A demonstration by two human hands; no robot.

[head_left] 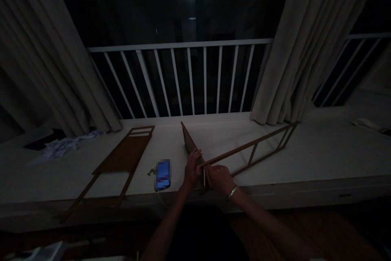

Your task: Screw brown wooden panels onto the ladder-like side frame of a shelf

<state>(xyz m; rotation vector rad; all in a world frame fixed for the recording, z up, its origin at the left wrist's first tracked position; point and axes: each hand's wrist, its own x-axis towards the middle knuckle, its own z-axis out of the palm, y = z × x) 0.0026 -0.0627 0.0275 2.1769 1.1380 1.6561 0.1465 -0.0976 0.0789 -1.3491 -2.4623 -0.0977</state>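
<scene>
A brown wooden panel (189, 141) stands on edge in front of me, with my left hand (192, 171) wrapped round its near end. A ladder-like wooden frame (252, 151) slants away to the right, and one rail end meets the panel by my hands. My right hand (219, 176), with a bracelet at the wrist, is closed at this corner, under the rail. What its fingers pinch is hidden. A thin pale strip shows between both hands. To the left lies another wooden piece (122, 155), a panel with rails, its near end jutting over the ledge.
All this rests on a pale window ledge (171, 130). A lit phone (163, 174) with a cable lies left of my hands, next to a small metal object (151, 171). White railing (189, 77) and curtains (284, 49) stand behind. Crumpled cloth (65, 147) lies far left. The room is dim.
</scene>
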